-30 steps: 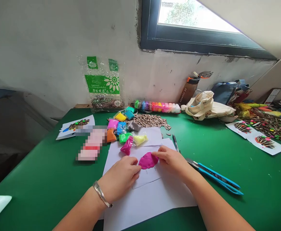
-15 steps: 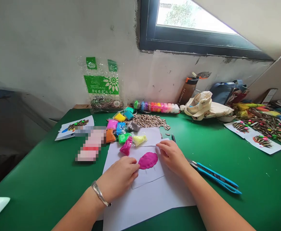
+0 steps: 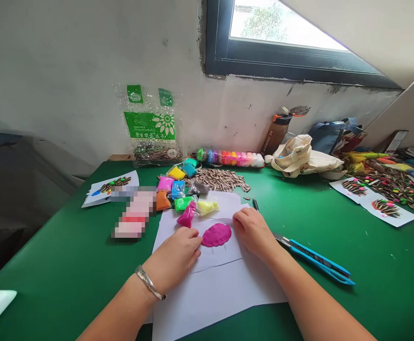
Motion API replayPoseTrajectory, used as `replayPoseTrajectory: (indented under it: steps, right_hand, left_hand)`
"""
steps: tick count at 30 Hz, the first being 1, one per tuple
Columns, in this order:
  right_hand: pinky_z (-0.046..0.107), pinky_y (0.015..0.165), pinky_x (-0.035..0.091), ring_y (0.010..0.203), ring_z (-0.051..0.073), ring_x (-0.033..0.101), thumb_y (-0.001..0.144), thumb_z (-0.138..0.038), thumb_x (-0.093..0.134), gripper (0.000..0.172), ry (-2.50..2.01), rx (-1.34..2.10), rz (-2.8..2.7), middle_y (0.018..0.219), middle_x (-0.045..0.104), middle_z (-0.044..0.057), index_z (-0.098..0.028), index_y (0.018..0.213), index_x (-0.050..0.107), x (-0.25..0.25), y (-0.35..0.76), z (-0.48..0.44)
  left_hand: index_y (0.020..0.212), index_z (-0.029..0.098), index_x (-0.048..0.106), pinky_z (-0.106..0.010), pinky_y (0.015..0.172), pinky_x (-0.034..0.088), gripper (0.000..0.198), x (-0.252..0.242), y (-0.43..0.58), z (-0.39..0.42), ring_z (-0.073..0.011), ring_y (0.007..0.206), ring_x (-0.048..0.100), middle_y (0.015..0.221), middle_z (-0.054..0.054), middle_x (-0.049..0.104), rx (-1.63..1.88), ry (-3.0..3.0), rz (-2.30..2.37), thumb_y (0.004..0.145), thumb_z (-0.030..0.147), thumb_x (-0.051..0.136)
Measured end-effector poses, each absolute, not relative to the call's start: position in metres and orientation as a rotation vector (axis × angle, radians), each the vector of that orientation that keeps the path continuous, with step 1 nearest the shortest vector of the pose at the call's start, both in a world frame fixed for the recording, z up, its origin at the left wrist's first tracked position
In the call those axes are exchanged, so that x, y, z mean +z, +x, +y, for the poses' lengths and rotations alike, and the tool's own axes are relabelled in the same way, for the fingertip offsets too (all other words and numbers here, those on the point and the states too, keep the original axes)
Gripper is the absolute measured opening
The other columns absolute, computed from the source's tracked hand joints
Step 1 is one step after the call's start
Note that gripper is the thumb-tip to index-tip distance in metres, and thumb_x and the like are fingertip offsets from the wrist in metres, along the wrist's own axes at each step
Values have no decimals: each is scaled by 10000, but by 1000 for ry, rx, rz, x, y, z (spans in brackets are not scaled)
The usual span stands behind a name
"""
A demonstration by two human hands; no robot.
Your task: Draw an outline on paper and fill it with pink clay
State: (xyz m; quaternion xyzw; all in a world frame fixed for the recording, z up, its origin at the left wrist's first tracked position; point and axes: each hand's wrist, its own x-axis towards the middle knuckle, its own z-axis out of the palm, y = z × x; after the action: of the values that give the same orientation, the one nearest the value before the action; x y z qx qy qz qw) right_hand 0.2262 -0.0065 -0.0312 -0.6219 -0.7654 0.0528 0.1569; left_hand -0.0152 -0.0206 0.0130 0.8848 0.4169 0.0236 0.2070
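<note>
Left hand [image 3: 176, 255] and right hand [image 3: 254, 231] flank a magenta clay oval [image 3: 216, 235] on white paper [image 3: 224, 255] — whether either grip is closed, unclear. A green desk [image 3: 320, 213] meets a scuffed pale wall [image 3: 79, 71].

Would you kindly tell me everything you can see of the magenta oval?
The magenta oval is a flat patch with an uneven, scalloped edge, apparently soft clay. It lies on white paper, with short drawn strokes showing below. The left hand is at its left edge, contact uncertain; the right hand lies just past its right edge.
</note>
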Motion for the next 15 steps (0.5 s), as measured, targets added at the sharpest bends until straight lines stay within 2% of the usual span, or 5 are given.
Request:
replayPoseTrajectory:
  steps: [10,13,15]
  right_hand:
    - [284,683,313,750,174,486,826,-170,482,164,-1845,115,-2186,730,576,42,-190,707,593,-24,223,-13]
    - [287,707,350,788,185,507,795,-119,482,174,-1765,122,-2115,797,593,55,-189,807,640,-26,226,-13]
    - [293,738,380,838,194,521,765,-68,471,283,-1642,138,-2071,869,603,67,-192,936,660,-28,227,-13]
  left_hand:
    - [1076,183,576,-364,869,464,249,10,-14,-21,-223,985,506,1055,-83,565,85,2480,1171,865,147,449]
    - [1104,194,558,-357,839,470,262,9,-13,-23,-220,955,498,1036,-73,556,83,2501,1179,864,158,460]
    - [1102,200,555,-355,818,473,258,9,-12,-23,-220,933,494,1013,-67,552,70,2519,1186,865,162,459]
